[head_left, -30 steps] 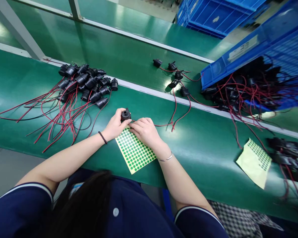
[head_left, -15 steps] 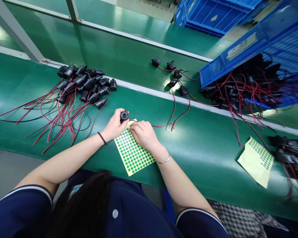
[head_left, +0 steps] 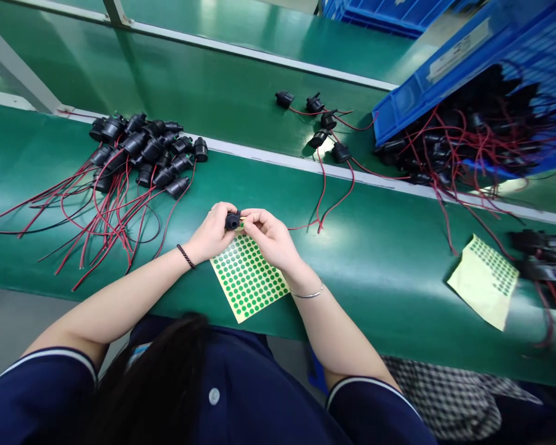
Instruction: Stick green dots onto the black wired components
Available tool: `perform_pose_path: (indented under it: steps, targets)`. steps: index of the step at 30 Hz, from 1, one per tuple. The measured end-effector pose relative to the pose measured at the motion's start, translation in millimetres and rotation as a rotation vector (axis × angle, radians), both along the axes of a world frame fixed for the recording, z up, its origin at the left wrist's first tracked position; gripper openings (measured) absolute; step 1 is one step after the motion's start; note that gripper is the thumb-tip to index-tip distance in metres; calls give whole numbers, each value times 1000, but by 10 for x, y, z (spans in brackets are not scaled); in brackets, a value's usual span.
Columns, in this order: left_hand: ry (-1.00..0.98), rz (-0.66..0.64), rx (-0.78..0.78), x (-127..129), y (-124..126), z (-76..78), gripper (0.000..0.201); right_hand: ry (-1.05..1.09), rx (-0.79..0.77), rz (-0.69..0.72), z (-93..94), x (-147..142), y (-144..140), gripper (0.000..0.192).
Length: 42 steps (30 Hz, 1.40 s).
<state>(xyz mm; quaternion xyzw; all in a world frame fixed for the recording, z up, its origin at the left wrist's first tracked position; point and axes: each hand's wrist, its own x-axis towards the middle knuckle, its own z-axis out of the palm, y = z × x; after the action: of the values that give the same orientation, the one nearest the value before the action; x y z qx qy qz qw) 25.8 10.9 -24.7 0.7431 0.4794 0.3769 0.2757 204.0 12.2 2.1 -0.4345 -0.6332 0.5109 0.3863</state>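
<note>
The buzzer (head_left: 232, 220) sits pinched in my left hand (head_left: 212, 235) near the bench's front edge (above the sticker sheet (head_left: 248, 277)); my right hand (head_left: 271, 238) pinches at its face.

green bench (head_left: 375, 272) | on it: wired-part pile (head_left: 134, 154) | sticker sheet (head_left: 248, 278) | second sheet (head_left: 484, 281) | blue bin (head_left: 426, 93)

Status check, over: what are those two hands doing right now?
Left hand gripping small black part. Right hand pinching at its face, above green dot sticker sheet. Nothing blocking; wired parts pile sits off left.
</note>
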Motion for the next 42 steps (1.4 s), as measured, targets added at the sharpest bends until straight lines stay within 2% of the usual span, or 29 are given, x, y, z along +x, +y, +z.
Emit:
perform_pose_path:
  steps: [5,9,14,28,31,42]
  targets:
    - [38,-21,18,-8,1,5,33,-76,86,-14,0,-15,-11,20]
    - [61,-28,26,-9,0,11,31,-154,182,-28,67,-23,-27,10]
    - [80,-29,14,-12,5,9,31,-250,274,-36,148,-35,-49,9]
    - [68,-34,44,-14,-12,3,31,-311,455,-107,102,-63,-111,7]
    - [34,-31,34,-23,-12,0,34,-254,426,-114,107,-73,-117,8]
    - [-7,-32,34,-29,-21,0,34,-63,123,-131,69,-120,-93,3]
